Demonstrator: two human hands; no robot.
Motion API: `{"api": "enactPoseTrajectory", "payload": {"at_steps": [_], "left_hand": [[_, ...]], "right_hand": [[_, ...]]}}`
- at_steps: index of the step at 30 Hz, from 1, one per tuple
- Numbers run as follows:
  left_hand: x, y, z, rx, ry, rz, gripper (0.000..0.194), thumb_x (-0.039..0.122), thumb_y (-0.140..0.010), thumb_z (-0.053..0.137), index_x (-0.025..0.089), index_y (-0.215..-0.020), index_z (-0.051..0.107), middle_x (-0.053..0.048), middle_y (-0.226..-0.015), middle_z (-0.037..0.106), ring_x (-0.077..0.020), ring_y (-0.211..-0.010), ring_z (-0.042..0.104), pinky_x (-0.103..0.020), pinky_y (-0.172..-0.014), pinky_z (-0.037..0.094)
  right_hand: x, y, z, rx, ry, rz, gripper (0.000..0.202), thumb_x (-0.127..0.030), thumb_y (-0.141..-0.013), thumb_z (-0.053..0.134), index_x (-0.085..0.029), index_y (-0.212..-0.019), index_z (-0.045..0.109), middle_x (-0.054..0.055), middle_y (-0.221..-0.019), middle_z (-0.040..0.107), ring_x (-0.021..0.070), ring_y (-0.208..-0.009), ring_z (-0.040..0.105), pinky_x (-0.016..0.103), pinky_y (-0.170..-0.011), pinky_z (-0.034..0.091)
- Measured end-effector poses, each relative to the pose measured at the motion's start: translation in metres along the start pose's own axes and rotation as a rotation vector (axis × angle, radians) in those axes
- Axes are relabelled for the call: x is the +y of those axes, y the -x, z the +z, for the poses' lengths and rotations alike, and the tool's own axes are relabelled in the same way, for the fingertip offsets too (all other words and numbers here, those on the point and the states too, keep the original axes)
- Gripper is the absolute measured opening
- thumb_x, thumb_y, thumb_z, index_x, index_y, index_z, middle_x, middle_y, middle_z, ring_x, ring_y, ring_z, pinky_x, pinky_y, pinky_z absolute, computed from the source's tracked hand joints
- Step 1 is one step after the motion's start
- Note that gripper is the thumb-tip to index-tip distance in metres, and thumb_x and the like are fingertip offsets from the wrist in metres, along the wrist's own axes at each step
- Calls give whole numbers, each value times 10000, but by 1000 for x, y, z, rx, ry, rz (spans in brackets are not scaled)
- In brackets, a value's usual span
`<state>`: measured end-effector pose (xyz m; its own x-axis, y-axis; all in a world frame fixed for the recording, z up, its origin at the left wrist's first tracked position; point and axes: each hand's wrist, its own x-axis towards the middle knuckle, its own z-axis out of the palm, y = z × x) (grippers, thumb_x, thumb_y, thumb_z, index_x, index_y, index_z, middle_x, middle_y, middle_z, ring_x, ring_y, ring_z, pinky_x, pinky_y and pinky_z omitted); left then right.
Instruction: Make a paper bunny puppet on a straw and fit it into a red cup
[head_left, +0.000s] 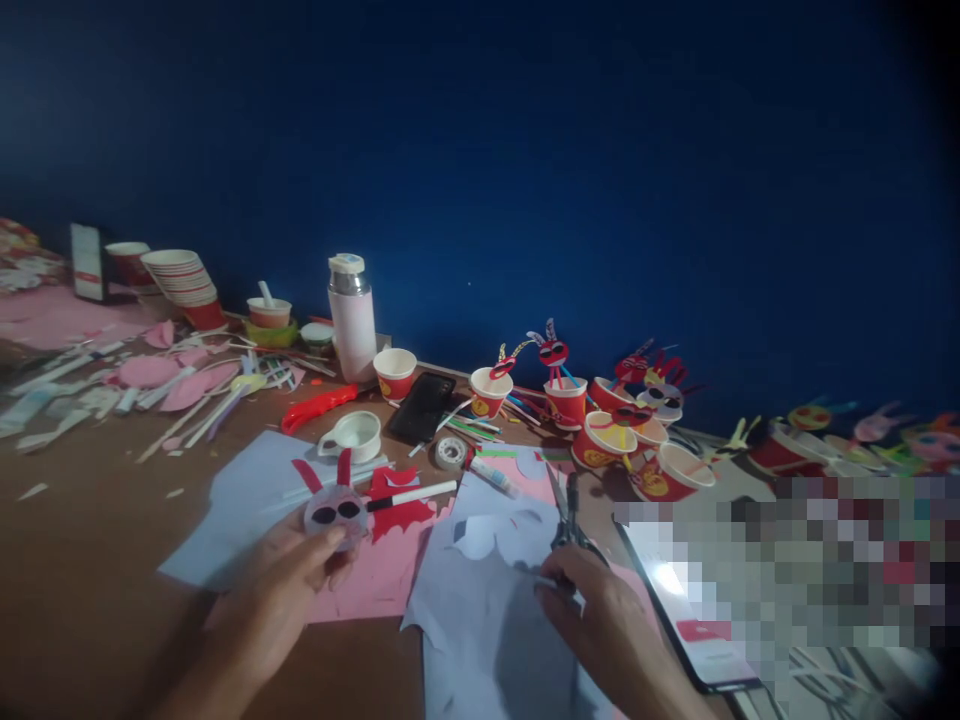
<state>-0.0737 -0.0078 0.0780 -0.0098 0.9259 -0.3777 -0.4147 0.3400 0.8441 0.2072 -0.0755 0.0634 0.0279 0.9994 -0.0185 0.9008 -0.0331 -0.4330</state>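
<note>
My left hand [289,570] is closed on a small round paper face [336,515], thumb on its front edge. The face is pale, with black oval eyes and two red ears standing up. Over the blue-white paper [487,600], my right hand [589,600] has its thumb and fingers closed at the handles of dark scissors [574,525], which point away from me. The fingers partly cover the handles. A black-and-white marker [412,496] lies just right of the paper face, over red paper scraps [405,520] and a pink sheet [367,585].
A white cup [352,437], tape roll [451,453], black phone [422,407] and pink flask [352,325] stand or lie behind. Red paper cups [566,405] with paper figures line the wall. A tablet [686,600] lies at right; paper scraps [150,372] and stacked cups [184,285] at left.
</note>
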Motion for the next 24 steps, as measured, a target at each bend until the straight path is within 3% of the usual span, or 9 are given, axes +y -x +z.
{"api": "enactPoseTrajectory", "payload": {"at_steps": [3,8,12,17,19,24], "left_hand": [[0,2,5,-43,-26,14,356,258,-537,791,147,-818,602,-10,-649,638,-117,-543,528,-210,-473,384],[-2,5,18,-182,-62,53,300,285,-593,756,129,-806,614,-22,-639,623,-114,-525,511,-216,-461,353],[-13,6,35,-392,-140,0,298,328,-663,694,137,-880,620,-27,-689,633,-107,-552,500,-212,-488,361],[-34,-5,49,-745,-520,-118,238,265,-695,603,130,-881,664,-31,-738,655,-111,-592,525,-219,-568,395],[-43,-13,45,-771,-646,-91,226,281,-713,588,157,-882,673,-10,-721,653,-123,-613,543,-220,-581,400],[-58,-27,25,-710,-822,-52,265,404,-750,589,226,-932,662,19,-660,652,-157,-628,581,-226,-576,400]], "right_hand": [[-10,-16,-12,-13,27,32,83,-242,-789,513,-224,-782,593,21,-768,658,187,-719,603,262,-622,384],[-11,-48,-11,-1,129,61,160,-248,-799,537,-214,-909,648,48,-877,696,200,-809,637,261,-666,393],[-12,-81,-14,76,204,-13,232,-324,-840,527,-225,-1004,658,47,-907,700,193,-819,643,265,-691,411],[-25,-133,-4,137,305,-111,233,-282,-870,505,-217,-1030,661,74,-1087,668,216,-1028,586,283,-834,397],[-29,-151,8,154,351,-128,236,-275,-862,521,-207,-1043,657,88,-1115,654,232,-1064,563,306,-870,383],[-28,-174,33,151,447,-153,221,-291,-828,580,-179,-996,669,125,-1049,663,251,-1044,569,331,-856,382]]}}
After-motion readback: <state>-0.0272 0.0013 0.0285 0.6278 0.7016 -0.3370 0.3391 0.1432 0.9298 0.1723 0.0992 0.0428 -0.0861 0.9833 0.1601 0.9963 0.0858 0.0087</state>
